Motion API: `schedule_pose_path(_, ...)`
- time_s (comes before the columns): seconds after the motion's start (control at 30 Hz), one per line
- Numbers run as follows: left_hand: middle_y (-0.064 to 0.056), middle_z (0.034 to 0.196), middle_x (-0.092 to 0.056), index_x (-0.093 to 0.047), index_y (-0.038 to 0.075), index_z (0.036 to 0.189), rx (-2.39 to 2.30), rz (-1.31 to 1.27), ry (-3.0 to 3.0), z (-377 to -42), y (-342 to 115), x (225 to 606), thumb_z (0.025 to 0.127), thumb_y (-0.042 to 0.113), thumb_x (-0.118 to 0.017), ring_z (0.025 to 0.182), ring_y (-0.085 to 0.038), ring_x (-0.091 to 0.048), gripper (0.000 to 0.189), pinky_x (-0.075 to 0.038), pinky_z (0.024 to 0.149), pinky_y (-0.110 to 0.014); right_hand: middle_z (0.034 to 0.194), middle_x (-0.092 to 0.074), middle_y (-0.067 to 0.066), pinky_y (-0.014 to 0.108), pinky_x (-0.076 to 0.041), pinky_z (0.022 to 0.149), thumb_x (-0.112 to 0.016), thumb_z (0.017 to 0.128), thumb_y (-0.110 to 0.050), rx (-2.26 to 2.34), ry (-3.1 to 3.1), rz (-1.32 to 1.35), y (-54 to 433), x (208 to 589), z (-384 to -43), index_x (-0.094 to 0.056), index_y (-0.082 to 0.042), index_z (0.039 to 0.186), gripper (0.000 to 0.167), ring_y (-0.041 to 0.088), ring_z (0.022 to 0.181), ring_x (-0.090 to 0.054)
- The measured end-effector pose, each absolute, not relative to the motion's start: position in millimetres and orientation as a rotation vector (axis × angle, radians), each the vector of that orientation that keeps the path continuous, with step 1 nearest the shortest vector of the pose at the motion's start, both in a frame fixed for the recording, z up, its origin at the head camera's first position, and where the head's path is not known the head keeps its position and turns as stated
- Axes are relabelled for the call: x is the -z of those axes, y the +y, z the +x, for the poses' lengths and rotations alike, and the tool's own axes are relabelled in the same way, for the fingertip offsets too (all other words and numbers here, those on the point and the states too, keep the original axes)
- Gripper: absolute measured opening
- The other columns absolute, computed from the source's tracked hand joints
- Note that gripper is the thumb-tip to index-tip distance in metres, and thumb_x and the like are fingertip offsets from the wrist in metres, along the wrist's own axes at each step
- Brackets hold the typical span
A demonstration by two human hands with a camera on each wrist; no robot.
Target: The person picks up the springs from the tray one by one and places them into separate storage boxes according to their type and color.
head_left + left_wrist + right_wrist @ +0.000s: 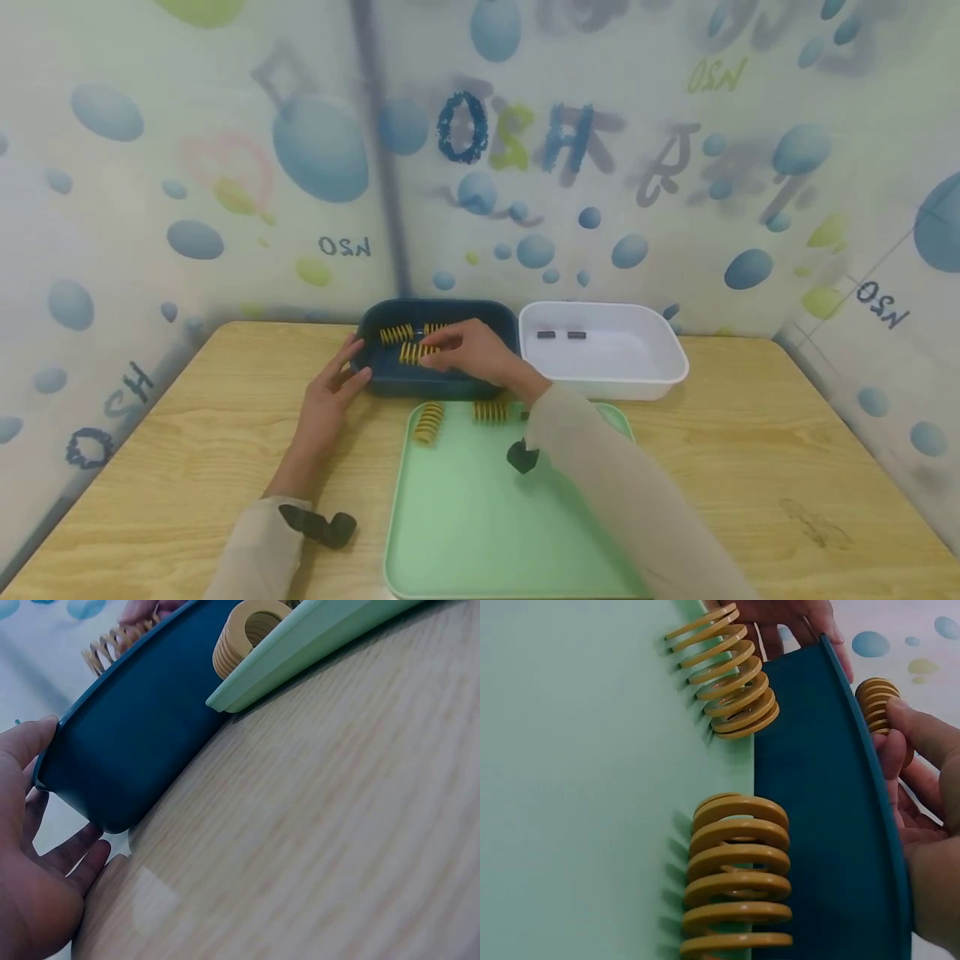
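Note:
Over the dark blue bin [442, 389], my right hand [476, 350] pinches a yellow coil spring [412, 353] between thumb and fingers. The right wrist view shows the same spring [876, 701] just beyond the bin's rim. More yellow springs [396, 334] lie inside the bin toward the back, one partly hidden by my fingers. My left hand [330, 392] holds the bin's left end, thumb and fingers spread round its corner. In the left wrist view, one fingertip of that hand [30, 877] rests at the rim and others meet the lower wall.
A green tray [480, 517] lies in front of the bin, with two yellow springs [429, 422] along its far edge. To the right stands a white bin [622, 387] holding two small dark rods [576, 335]. A printed curtain [525, 208] hangs behind the wooden table [750, 467].

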State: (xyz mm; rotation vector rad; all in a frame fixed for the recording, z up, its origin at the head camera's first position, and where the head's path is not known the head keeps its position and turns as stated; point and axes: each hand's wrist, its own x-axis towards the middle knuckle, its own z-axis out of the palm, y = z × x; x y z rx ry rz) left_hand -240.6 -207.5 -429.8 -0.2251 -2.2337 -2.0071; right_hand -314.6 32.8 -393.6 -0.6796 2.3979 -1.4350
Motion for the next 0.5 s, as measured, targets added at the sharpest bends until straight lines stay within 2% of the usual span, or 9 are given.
schedule_pose_path(0.5,-0.005,0.158,-0.019,-0.036,0.002,0.146,2.009,-0.196,-2.250,-242,-208,429,0.098,0.012,-0.055,0.134,-0.037,-0.034,0.053,-0.039,0.090,-0.010,0.086,-0.070,-0.007,0.025,-0.051,0.073,-0.076,0.083,-0.029,1.205,2.483,-0.721,15,396,-328,-0.071,-0.017,0.114,0.034,0.012,0.077,-0.065)
